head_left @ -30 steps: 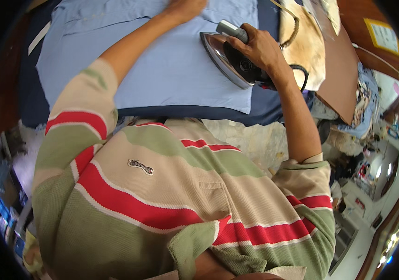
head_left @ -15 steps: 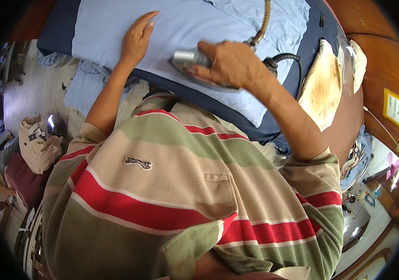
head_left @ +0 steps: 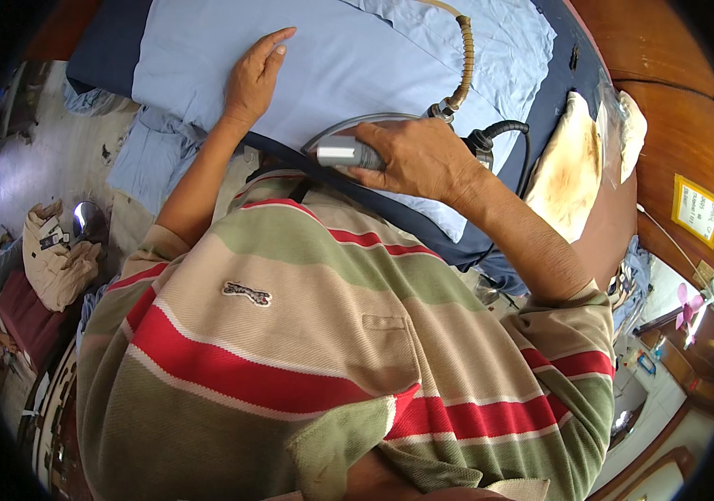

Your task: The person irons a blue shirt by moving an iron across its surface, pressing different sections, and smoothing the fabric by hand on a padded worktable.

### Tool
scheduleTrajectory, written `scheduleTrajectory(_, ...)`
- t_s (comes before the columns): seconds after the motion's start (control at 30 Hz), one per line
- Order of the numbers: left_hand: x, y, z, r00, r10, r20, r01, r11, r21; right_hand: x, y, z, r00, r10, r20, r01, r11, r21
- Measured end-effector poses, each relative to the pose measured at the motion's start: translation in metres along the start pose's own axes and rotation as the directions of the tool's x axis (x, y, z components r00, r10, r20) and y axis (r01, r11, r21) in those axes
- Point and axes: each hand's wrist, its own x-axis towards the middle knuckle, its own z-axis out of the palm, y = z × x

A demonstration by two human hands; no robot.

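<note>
Iron at near edge of blue cloth; your right hand has fingers curled round the handle.
Likely heavy, rigid, hot: grip by handle only. Cloth looks soft, light, easily creased. Your left hand, further left, has fingers together, thumb slightly apart, pinching nothing. Versus half a second ago: iron's nearer you, sole's far rim now showing.

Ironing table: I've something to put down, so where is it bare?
Bare: the dark blue cover left of the light blue fabric, and the brown strip right of the stained pad. Crowded: around the right hand, iron, hose and cord.
</note>
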Motion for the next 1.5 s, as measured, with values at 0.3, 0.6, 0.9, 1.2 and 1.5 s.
scheduleTrajectory(0.3,-0.001,0.026,0.021,0.969,0.197,0.149,-0.244,0.854,0.460,0.016,0.079,-0.014,0.842,0.430,-0.326,-0.411,0.903,0.129)
scheduleTrajectory(0.6,-0.066,0.063,0.060,0.818,0.047,0.573,-0.440,0.691,0.573,-0.082,0.083,0.013,0.609,0.729,-0.311,-0.641,0.684,0.349)
scheduleTrajectory(0.9,-0.065,0.063,0.061,0.813,0.033,0.581,-0.444,0.681,0.583,-0.159,0.074,0.041,0.529,0.816,-0.234,-0.672,0.571,0.472)
scheduleTrajectory(1.2,-0.067,0.066,0.062,0.815,0.022,0.580,-0.440,0.674,0.593,-0.168,0.059,0.056,0.398,0.887,-0.233,-0.713,0.459,0.530)
scheduleTrajectory(1.5,-0.068,0.065,0.059,0.818,0.031,0.574,-0.432,0.692,0.578,-0.138,0.093,0.038,0.424,0.901,-0.090,-0.336,0.250,0.908)
